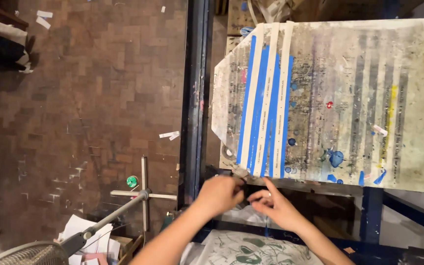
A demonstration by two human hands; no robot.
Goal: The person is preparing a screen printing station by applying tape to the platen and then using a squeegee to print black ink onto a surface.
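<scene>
The left hand (220, 193) is curled closed at the near edge of the paint-stained desk (418, 98), pinching the lower end of a white tape strip (251, 98). The right hand (273, 203) sits just beside it – fingers loosely bent, index finger stretched toward the same edge; whether it grips anything I cannot tell. White and blue strips (258, 113) run side by side up the desk's left part. Left of the desk – brick floor (99, 88) and a fan (30, 252).
</scene>
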